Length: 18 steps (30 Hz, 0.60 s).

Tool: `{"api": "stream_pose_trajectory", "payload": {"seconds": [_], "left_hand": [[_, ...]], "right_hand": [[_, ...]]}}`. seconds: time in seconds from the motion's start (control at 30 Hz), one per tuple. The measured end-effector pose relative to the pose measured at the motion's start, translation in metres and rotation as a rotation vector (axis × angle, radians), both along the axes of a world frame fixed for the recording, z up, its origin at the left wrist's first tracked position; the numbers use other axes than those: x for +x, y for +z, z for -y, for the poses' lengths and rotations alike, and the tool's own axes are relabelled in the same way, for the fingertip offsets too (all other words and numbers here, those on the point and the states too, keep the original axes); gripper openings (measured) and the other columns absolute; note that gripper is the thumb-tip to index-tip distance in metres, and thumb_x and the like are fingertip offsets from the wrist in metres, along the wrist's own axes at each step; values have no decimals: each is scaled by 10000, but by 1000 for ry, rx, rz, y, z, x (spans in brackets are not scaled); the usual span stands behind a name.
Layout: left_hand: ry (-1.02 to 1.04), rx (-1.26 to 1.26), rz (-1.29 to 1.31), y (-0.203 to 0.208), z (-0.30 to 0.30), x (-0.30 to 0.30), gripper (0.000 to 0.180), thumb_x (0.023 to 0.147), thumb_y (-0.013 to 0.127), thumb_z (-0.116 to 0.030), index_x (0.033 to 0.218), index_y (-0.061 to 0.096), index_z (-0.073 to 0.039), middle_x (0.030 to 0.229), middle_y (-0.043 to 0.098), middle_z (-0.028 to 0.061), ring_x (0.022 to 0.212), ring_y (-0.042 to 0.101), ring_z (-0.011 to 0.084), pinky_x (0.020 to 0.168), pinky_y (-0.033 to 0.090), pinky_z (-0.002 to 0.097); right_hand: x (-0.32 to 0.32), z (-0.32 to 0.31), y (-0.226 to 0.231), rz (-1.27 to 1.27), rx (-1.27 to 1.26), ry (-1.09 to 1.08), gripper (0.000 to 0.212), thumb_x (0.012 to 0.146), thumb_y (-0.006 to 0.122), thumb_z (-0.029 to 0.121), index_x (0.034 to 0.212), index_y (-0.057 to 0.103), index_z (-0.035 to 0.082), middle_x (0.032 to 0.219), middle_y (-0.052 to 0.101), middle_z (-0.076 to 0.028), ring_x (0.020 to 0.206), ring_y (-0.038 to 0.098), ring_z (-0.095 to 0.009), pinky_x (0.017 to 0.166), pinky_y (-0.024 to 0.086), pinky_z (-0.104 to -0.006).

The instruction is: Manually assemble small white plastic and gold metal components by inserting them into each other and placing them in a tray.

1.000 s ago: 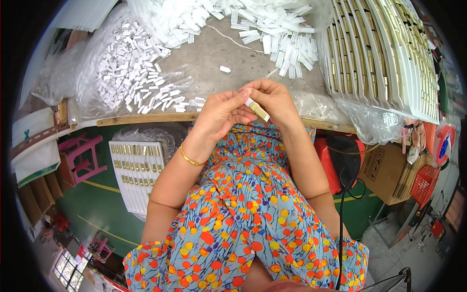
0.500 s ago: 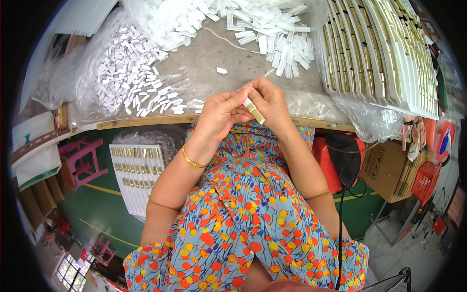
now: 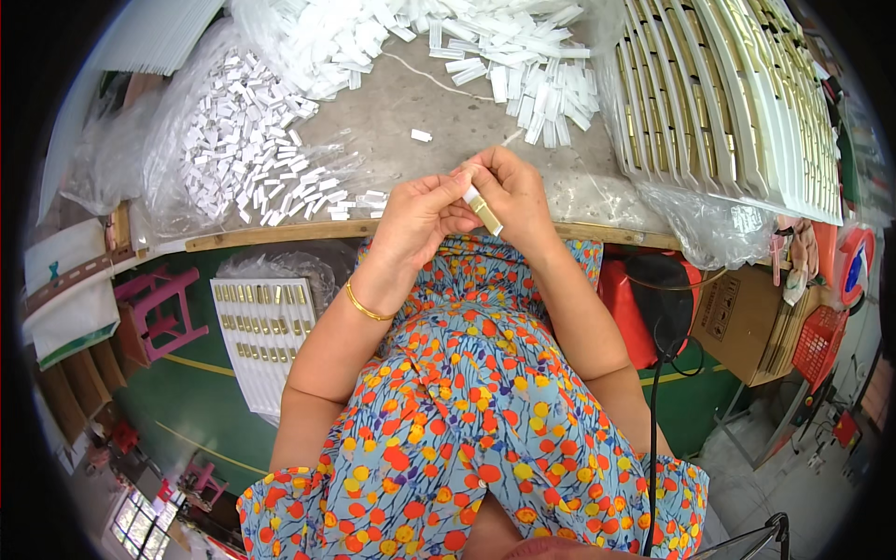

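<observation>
Left hand (image 3: 418,207) and right hand (image 3: 519,194) meet in narrow pinches on the white end of a small gold-and-white piece (image 3: 488,218), near the table's wooden front edge (image 3: 280,234). Fingertips partly hide that end. Dark printing on a cardboard box (image 3: 745,319) is too small to read; stacked trays (image 3: 723,103) run out of view above.

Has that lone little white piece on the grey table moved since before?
No. The lone white piece keeps its place left of the loose white strips; the whole tabletop merely shifted slightly left in the picture.
</observation>
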<state>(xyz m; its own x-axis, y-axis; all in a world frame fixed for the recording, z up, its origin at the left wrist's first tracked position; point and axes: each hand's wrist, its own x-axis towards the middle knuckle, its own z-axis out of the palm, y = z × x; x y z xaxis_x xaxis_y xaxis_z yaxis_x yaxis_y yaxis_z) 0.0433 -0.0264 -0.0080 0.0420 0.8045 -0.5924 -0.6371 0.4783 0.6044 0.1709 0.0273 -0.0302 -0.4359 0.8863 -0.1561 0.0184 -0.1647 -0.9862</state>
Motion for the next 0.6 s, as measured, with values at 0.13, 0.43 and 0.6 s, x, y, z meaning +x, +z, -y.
{"api": "stream_pose_trajectory", "payload": {"seconds": [0.13, 0.43, 0.6], "left_hand": [[9, 2, 27, 1, -1, 1, 215, 865, 571, -187, 843, 589, 26, 730, 628, 106, 580, 613, 135, 515, 512, 197], [-51, 26, 68, 5, 2, -3, 237, 872, 562, -207, 857, 584, 28, 745, 635, 113, 630, 634, 158, 549, 524, 209], [-5, 18, 46, 2, 2, -1, 206, 866, 569, -184, 857, 585, 21, 741, 631, 112, 617, 626, 154, 545, 523, 212]], "right_hand": [[3, -5, 1, -110, -160, 16, 153, 852, 565, 132, 864, 585, -20, 732, 607, -33, 640, 539, -77, 567, 437, -222], [14, -13, 0, -227, -429, 154, 178, 819, 626, 124, 920, 625, -22, 742, 620, -40, 630, 548, -58, 542, 438, -193], [1, 3, 7, -144, -193, -24, 124, 819, 601, 74, 858, 628, -40, 726, 628, -58, 613, 564, -76, 526, 446, -200]]}}
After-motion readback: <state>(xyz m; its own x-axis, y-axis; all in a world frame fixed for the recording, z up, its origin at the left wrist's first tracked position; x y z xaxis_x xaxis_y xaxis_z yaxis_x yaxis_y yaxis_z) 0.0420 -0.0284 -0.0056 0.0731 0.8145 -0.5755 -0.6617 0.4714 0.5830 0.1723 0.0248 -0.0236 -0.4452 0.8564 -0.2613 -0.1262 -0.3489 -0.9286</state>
